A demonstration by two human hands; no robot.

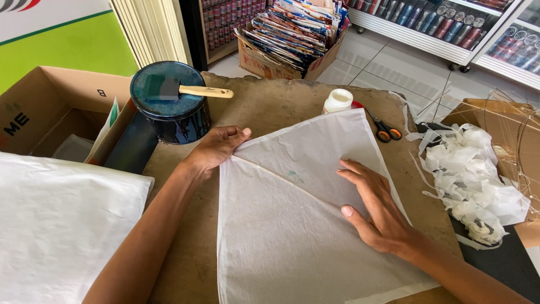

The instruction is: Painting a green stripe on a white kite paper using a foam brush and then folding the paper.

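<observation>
- Nearest the camera, one white paper sheet (292,225) lies flat on the brown desk (270,101), reaching past its near edge; a thin curved stick shows as a ridge under it.
- One right hand (377,208) rests flat on the sheet's right half, fingers spread and extended, gripping nothing.
- One left hand (216,149) sits at the sheet's left edge, fingers curled, thumb and fingertips pinching that edge.
- One dark blue tin (171,107) stands at the desk's far-left corner, with one foam brush (180,89) laid across its lid.
- One white glue bottle (338,100) stands at the far edge, touching the sheet's top corner.
- One pair of orange-handled scissors (385,129) lies just right of the sheet.
- One heap of white paper scraps (472,180) sits at the right edge.
- One open cardboard box (62,107) stands left of the desk.
</observation>
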